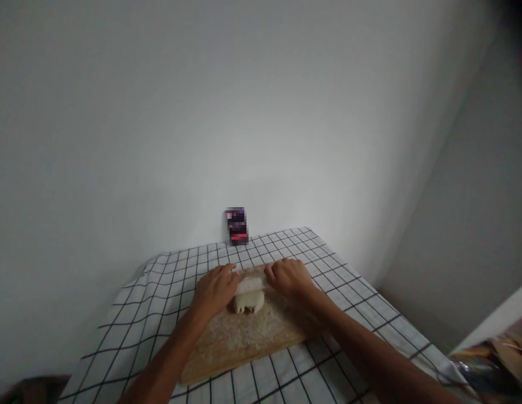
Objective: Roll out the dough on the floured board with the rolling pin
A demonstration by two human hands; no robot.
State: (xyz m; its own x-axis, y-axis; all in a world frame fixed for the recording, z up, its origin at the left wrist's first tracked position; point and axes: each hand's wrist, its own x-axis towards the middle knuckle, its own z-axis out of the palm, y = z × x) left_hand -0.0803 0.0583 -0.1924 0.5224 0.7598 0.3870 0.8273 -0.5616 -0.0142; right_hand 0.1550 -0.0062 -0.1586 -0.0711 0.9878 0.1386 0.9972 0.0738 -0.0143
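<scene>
Two bare hands work at the far end of a floured wooden board point(248, 336) that lies on a tabletop covered with a white cloth with a black grid point(160, 292). The left hand point(214, 290) and the right hand point(289, 278) lie palm down on the two ends of a pale rolling pin point(250, 285), which runs crosswise between them; each grip is loosely curled over its end of the pin, fingers bent over the top rather than clamped tight. Just under and in front of the pin, touching it, sits a small lump of pale dough point(248, 303), thick and uneven, resting on the board's floured surface near its far edge. Both forearms reach in from the near side, crossing the board's left and right edges. Beyond the board, at the back of the tabletop and against the plain white wall, stands a small dark packet point(236, 226), upright and well apart from the hands; its print is blurred.
</scene>
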